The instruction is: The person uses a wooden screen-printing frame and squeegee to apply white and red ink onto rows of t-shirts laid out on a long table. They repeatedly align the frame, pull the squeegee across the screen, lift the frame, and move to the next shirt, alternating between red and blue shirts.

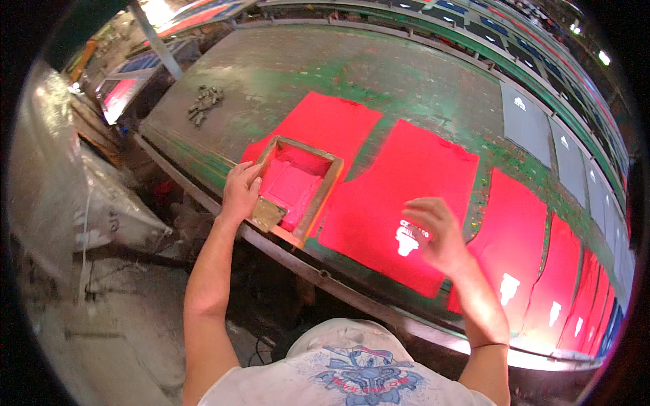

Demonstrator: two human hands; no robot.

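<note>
A small wooden screen-printing frame [332, 177] with red mesh or ink inside lies on a red fabric panel [332, 115], left of centre. My left hand [240, 191] grips its left side, with the fingers over the wooden edge. A flat tan piece [268, 214] rests in the frame's near corner. My right hand [437, 233] hovers over the neighbouring red panel [399, 179], beside its white print [407, 241]. The fingers of that hand are loosely bent and somewhat blurred, and I see nothing in them.
The long green-stained table [271, 64] has a raised near rail [284, 252]. More printed red panels [508, 237] run off to the right, with grey printed panels [527, 125] along the far side. A dark crumpled clump [205, 103] sits at the left. Plastic-wrapped bundles [115, 196] stand beside the table.
</note>
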